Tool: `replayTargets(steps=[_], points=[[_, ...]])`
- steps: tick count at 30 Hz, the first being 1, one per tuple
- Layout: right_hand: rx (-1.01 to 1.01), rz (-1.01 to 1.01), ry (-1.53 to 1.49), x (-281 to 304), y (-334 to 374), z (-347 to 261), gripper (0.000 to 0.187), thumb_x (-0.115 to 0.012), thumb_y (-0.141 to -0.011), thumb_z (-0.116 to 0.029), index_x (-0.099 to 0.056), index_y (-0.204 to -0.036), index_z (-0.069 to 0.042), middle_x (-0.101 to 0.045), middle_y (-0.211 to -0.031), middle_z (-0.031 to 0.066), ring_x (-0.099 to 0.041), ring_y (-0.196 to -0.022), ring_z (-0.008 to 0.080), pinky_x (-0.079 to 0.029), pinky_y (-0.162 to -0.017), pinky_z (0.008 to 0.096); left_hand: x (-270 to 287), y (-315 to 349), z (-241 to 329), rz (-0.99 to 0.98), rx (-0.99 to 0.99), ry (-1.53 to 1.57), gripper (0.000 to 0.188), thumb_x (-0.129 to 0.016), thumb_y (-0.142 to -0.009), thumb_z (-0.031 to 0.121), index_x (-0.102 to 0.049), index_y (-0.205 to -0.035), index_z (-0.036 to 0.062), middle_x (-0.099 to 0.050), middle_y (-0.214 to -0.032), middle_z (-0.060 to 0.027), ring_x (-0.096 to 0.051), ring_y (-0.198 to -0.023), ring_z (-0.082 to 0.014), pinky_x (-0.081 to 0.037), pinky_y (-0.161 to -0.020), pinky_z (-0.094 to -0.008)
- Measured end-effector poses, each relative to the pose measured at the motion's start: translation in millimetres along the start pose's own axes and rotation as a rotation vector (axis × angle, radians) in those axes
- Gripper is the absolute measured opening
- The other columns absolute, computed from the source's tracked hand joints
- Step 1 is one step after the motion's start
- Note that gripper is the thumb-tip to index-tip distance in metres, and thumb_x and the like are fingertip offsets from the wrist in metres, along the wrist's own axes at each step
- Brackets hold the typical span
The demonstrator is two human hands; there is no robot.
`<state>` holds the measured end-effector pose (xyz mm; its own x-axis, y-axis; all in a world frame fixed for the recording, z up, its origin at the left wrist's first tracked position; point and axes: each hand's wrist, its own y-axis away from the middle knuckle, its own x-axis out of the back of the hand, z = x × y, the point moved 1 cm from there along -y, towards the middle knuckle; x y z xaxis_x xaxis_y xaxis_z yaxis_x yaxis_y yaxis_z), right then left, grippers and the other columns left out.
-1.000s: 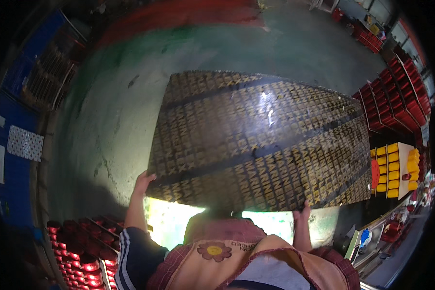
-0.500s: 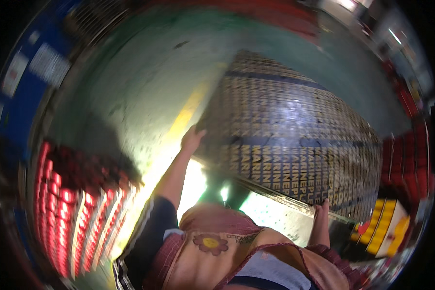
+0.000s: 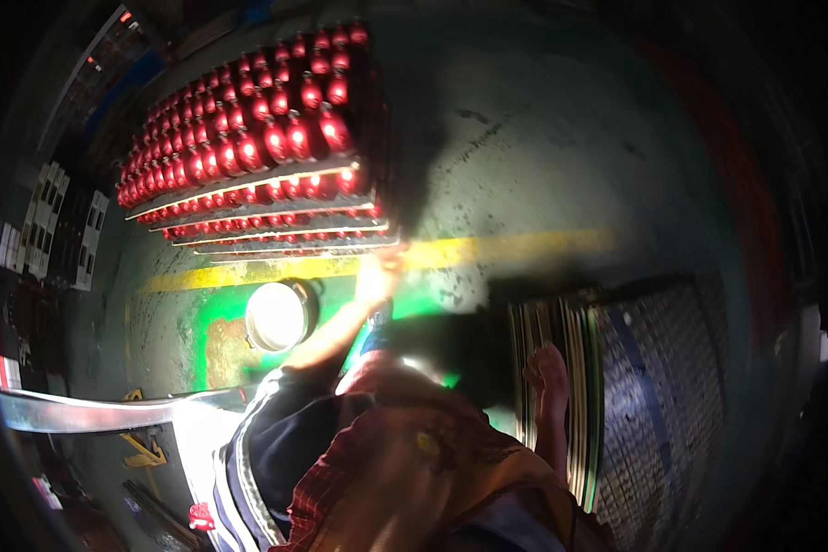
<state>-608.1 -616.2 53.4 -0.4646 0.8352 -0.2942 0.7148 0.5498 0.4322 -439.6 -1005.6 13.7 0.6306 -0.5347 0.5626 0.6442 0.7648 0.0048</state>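
Note:
My left hand point(image 3: 380, 274) reaches forward, washed out by bright light and blurred, so its fingers do not show clearly. It is by the near right corner of a stack of trays point(image 3: 294, 225) full of shiny red rounded pieces point(image 3: 248, 152); whether it touches them I cannot tell. Lower on the right, my right hand point(image 3: 547, 370) hangs over the edge of a stack of thin sheets point(image 3: 575, 396), fingers loosely curled and apart, with nothing seen in them. Printed, glossy faces point(image 3: 667, 396) show on the stack's right side.
A round container point(image 3: 279, 316) with a glaring white inside stands on the floor left of my left forearm. A yellow line point(image 3: 515, 247) crosses the green-grey floor. A shiny metal bar point(image 3: 92, 411) juts in from the left.
My view has turned left toward the red pieces. The large printed sheet that both hands held is out of them; similar printing shows at the right. My left hand now reaches toward the trays.

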Motion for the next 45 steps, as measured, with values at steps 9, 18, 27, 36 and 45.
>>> replayTargets(steps=[9,18,27,36,45], points=[[0.732,-0.446,0.978,-422.1,-178.0,-27.3,0.063,-0.068,-0.089,-0.015,-0.048,-0.147,-0.026,-0.032,-0.155,0.0243,-0.031,-0.143,0.0405,-0.031,-0.116,0.0453,172.7,-150.4,-32.3,0.437,-0.102,-0.46,0.068,-0.077,-0.078,0.014,-0.053,-0.142,0.019,-0.037,-0.152,-0.025,-0.04,-0.134,-0.043,-0.039,-0.111,-0.0453],[0.845,-0.279,1.222,-445.0,-235.4,9.3,0.065,-0.076,-0.079,-0.018,-0.053,-0.138,-0.033,-0.039,-0.144,0.0202,-0.042,-0.131,0.0414,-0.044,-0.105,0.0458,124.0,-129.5,-4.5,0.474,-0.08,-0.364,0.061,-0.067,-0.078,0.004,-0.055,-0.136,0.0209,-0.032,-0.151,-0.0239,-0.039,-0.13,-0.0482,-0.043,-0.106,-0.0507],[0.009,-0.573,0.07,-375.8,-226.1,-41.0,0.061,-0.053,-0.092,-0.017,-0.036,-0.15,-0.009,-0.046,-0.145,0.0159,-0.049,-0.132,0.0323,-0.04,-0.113,0.0449,189.7,29.5,-26.8,0.533,0.206,0.305,0.079,-0.077,-0.073,0.004,-0.049,-0.146,0.0164,-0.047,-0.144,-0.0199,-0.039,-0.139,-0.0328,-0.034,-0.115,-0.0422],[-1.002,-1.042,-0.332,-507.0,-91.0,157.0,0.069,-0.054,-0.095,-0.044,-0.034,-0.15,-0.006,-0.039,-0.146,0.0277,-0.052,-0.123,0.0441,-0.056,-0.089,0.0487,249.9,217.0,-175.2,1.372,0.382,1.847,0.056,-0.059,-0.093,0.031,-0.046,-0.144,0.0108,-0.047,-0.146,-0.0151,-0.046,-0.132,-0.0367,-0.051,-0.097,-0.0556],[-1.582,-1.02,-0.767,-631.7,22.9,253.2,0.056,-0.053,-0.098,-0.044,-0.05,-0.137,-0.004,-0.055,-0.133,0.0253,-0.062,-0.109,0.0403,-0.063,-0.078,0.0428,305.9,275.3,-270.7,0.601,-0.351,2.635,0.072,-0.074,-0.078,0.045,-0.051,-0.141,0.0187,-0.045,-0.144,-0.0166,-0.049,-0.124,-0.0365,-0.056,-0.088,-0.0526]])
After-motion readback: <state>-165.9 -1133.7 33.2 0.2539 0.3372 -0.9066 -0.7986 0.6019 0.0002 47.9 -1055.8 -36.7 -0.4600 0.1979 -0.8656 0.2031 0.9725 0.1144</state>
